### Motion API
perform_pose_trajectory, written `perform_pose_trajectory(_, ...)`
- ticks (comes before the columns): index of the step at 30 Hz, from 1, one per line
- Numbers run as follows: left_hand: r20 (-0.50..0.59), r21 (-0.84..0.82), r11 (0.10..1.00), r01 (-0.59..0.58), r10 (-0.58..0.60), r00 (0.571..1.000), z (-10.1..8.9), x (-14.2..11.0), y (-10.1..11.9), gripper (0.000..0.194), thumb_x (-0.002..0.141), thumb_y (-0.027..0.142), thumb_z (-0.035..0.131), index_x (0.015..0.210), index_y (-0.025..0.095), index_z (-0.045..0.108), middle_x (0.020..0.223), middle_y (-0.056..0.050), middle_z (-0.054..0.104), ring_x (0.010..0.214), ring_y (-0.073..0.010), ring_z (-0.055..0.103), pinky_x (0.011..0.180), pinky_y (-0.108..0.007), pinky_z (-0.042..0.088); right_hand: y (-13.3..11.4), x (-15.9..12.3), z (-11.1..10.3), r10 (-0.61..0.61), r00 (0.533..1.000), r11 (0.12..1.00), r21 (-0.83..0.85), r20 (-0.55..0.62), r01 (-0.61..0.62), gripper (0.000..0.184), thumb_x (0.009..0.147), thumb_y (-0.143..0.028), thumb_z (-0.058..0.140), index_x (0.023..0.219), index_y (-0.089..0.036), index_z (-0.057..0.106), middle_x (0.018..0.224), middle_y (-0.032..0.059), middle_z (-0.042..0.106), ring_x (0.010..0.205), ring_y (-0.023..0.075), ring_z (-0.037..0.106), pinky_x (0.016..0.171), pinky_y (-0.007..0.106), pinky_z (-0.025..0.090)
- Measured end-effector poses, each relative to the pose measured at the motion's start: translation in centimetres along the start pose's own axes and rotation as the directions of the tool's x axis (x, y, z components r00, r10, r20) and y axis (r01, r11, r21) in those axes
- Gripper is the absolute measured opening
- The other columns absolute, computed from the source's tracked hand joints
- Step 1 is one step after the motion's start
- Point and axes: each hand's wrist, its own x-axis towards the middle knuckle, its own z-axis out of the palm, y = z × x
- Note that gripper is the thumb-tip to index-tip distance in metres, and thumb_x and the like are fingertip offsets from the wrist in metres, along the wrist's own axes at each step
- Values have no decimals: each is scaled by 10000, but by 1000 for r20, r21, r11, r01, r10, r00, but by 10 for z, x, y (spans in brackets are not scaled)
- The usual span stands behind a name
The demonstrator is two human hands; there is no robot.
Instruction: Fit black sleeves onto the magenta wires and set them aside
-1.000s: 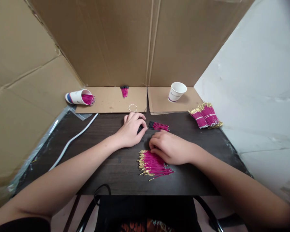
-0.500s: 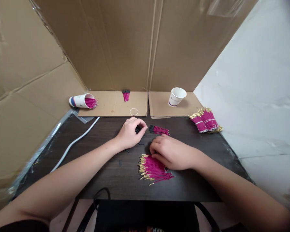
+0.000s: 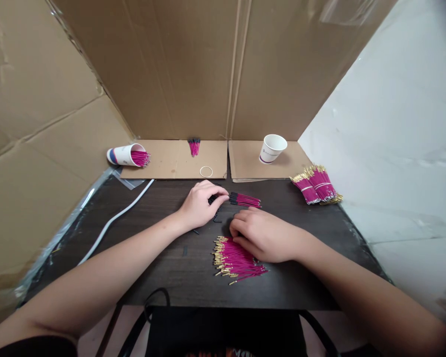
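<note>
My left hand has its thumb and index finger pinched together, at the black ends of a small row of magenta wires. Whatever sits between those fingertips is too small to make out. Small black tubes lie under and beside this hand, partly hidden by it. My right hand rests with curled fingers at the upper edge of a loose pile of magenta wires with gold tips. Its fingertips are tucked out of sight, so what they grip is hidden.
A paper cup lies on its side at left, holding magenta wires. An upright cup and a rubber band rest on cardboard with a small wire bundle. Banded gold-tipped bundles lie right. A white cable crosses the left.
My left fingertips have shifted slightly right, up to the black ends of the wire row. My right hand has hardly moved.
</note>
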Motion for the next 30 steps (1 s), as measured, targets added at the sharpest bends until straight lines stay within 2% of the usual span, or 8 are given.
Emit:
perform_pose_trajectory(7, -26, -7, 999, -50, 50, 998, 1, 1, -2, 180, 1118, 261, 671, 1096, 228, 847, 1063, -77, 858, 1046, -267, 772, 1011, -484, 624, 0, 1, 0, -2, 1000, 1000, -14, 5, 2, 146, 1136, -208, 596, 1027, -161, 681, 998, 89, 707, 866, 215, 581, 839, 364, 385)
perform_pose_trajectory(15, -18, -7, 1000, -8, 8, 1000, 0, 1, 1, 155, 1112, 246, 643, 1058, 219, 786, 1064, -73, 835, 1068, -267, 757, 1046, -473, 606, 0, 2, 2, -9, 1000, 998, -57, -12, 8, 119, 1094, -186, 633, 979, -169, 658, 956, 73, 691, 834, 207, 565, 834, 359, 397)
perform_pose_trajectory(26, -16, -15, 1000, -6, 6, 1000, 0, 1, 1, 136, 1114, 236, 615, 1058, 203, 735, 1071, -77, 800, 1048, -260, 731, 1020, -463, 582, 3, 1, 4, 13, 999, 1000, -4, -44, -13, 54, 1066, -180, 665, 1018, -166, 683, 987, 72, 701, 861, 208, 578, 808, 347, 391)
perform_pose_trajectory(30, -14, -13, 1000, -6, 6, 1000, 0, 2, 1, 140, 1113, 248, 615, 1058, 206, 736, 1063, -73, 802, 1042, -263, 734, 1017, -465, 572, 2, 1, 4, 12, 999, 1000, -14, -40, -12, 87, 1085, -195, 652, 1010, -165, 686, 987, 73, 702, 868, 210, 585, 814, 349, 394)
